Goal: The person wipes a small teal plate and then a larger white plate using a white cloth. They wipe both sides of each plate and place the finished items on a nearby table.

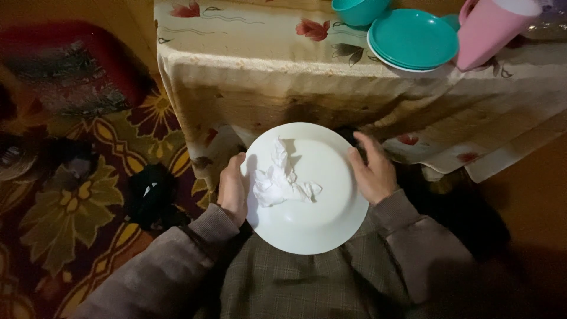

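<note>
The table [354,77] under its flowered cloth fills the top of the view, its near edge hanging in folds just beyond the person's knees. Below that edge, over the lap, sits the white plate [307,188] — held level between both hands, clear of the cloth.

The left hand [232,188] clasps the plate's left rim, fingers curled under and thumb on top, and it lies against the crumpled white tissue [279,180] resting on the left half of the plate. The right hand [372,168] grips the right rim, fingers spread along the edge, thumb lying on the face.

To wipe well, I judge the right hand should keep the plate steady while the other presses the tissue flat and works round from the centre to the rim — a loose wad only skims.

On the table's far right corner stand stacked teal plates [413,40], a teal bowl [359,10] and a pink jug [490,29]; bowl and jug are cut off by the top edge. The dim light hides any dirt or wetness on the plate, the fingers beneath it are unseen, and the dark lump [152,195] on the patterned carpet [77,207] cannot be made out.
</note>
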